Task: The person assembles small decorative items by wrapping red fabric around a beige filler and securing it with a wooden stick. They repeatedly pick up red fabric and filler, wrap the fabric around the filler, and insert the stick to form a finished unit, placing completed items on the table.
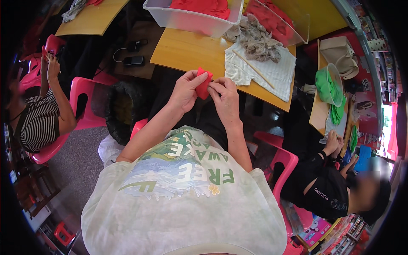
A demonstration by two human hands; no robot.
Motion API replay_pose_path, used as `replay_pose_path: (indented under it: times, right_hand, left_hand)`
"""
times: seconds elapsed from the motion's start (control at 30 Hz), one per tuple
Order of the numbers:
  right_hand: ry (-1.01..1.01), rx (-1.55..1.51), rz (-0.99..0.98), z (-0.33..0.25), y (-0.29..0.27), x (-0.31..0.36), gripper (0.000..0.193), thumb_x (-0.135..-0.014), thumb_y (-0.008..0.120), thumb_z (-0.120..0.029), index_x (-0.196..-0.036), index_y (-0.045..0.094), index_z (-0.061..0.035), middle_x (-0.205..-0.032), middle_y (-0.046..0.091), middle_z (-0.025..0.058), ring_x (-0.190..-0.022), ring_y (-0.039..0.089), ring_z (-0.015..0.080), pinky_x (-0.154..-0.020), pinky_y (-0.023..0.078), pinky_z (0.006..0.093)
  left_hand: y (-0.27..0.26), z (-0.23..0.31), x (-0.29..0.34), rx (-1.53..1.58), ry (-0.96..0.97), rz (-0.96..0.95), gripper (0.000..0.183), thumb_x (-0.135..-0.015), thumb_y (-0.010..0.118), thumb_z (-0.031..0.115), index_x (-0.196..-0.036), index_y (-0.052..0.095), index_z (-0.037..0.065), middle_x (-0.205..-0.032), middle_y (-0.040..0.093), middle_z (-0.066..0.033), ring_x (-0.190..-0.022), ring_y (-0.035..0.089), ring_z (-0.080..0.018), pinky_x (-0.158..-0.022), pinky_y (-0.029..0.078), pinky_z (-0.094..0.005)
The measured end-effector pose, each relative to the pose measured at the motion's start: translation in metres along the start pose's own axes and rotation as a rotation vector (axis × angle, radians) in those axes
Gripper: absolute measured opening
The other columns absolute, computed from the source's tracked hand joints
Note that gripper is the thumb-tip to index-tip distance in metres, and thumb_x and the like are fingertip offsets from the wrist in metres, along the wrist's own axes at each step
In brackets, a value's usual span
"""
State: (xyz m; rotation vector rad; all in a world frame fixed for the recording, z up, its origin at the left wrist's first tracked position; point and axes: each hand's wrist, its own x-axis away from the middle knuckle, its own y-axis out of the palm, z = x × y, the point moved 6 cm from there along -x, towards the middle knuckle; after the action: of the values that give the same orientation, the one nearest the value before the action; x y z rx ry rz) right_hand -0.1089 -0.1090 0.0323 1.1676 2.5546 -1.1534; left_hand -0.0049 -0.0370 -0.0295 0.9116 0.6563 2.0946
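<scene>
A small red fabric piece (pixel 203 85) sits between both my hands, just below the front edge of the wooden table (pixel 191 53). My left hand (pixel 187 90) wraps its left side, thumb and fingers pinching the top. My right hand (pixel 224 94) pinches its right edge with curled fingers. Both forearms rise from my pale printed shirt at the bottom.
On the table lie a striped white cloth (pixel 263 68), a thin wooden stick (pixel 253 69), a heap of beige fabric (pixel 255 40) and clear bins (pixel 193 17) of red pieces. A black bag (pixel 121 108) stands at left. People sit on pink chairs at left (pixel 40 119) and right (pixel 327 187).
</scene>
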Motion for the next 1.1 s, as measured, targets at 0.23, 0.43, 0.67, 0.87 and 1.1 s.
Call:
replay_pose_path:
  times: [0.23,0.43,0.67,0.87,1.1]
  right_hand:
    - [0.267,-0.244,0.245,0.015,0.003,0.003,0.010,-0.078,0.070,-0.004,-0.088,0.067,-0.0021,-0.083,0.059,0.0075,-0.073,0.060,0.0162,-0.066,0.048,0.0271]
    - [0.451,-0.483,0.191,0.031,0.008,0.010,0.032,-0.077,0.071,-0.004,-0.107,0.062,-0.0034,-0.081,0.066,0.0074,-0.073,0.061,0.0116,-0.067,0.048,0.0236]
    - [0.273,-0.211,0.198,0.013,0.002,0.008,0.036,-0.073,0.072,-0.003,-0.107,0.061,-0.0050,-0.083,0.066,0.0081,-0.072,0.063,0.0167,-0.071,0.049,0.0294]
    - [0.279,-0.170,0.307,0.012,0.009,0.007,0.040,-0.073,0.072,-0.001,-0.110,0.057,-0.0037,-0.077,0.062,0.0065,-0.071,0.061,0.0153,-0.069,0.049,0.0285]
    - [0.374,-0.403,0.154,0.013,0.014,0.009,0.040,-0.074,0.071,-0.001,-0.111,0.057,-0.0029,-0.081,0.066,0.0082,-0.071,0.062,0.0139,-0.069,0.050,0.0273]
  left_hand:
    - [0.005,-0.011,0.005,-0.094,-0.043,-0.040,0.024,-0.089,0.063,0.014,-0.110,0.059,0.002,-0.098,0.063,-0.0043,-0.087,0.062,-0.0126,-0.078,0.050,-0.0285]
    - [0.003,-0.003,0.001,-0.107,-0.040,-0.002,0.027,-0.086,0.066,0.008,-0.111,0.058,0.000,-0.101,0.062,-0.0060,-0.090,0.061,-0.0132,-0.079,0.050,-0.0287]
    - [0.007,-0.004,0.003,-0.125,-0.015,-0.030,0.027,-0.087,0.065,0.010,-0.111,0.057,0.002,-0.098,0.062,-0.0057,-0.085,0.062,-0.0124,-0.074,0.050,-0.0253]
    - [0.003,-0.015,0.004,0.048,-0.131,-0.056,0.023,-0.088,0.064,0.014,-0.108,0.058,0.004,-0.097,0.063,-0.0049,-0.083,0.063,-0.0125,-0.073,0.051,-0.0279]
    - [-0.001,0.000,-0.001,0.001,-0.211,-0.132,0.023,-0.085,0.065,0.007,-0.106,0.058,0.002,-0.099,0.065,-0.0080,-0.088,0.065,-0.0165,-0.076,0.052,-0.0317]
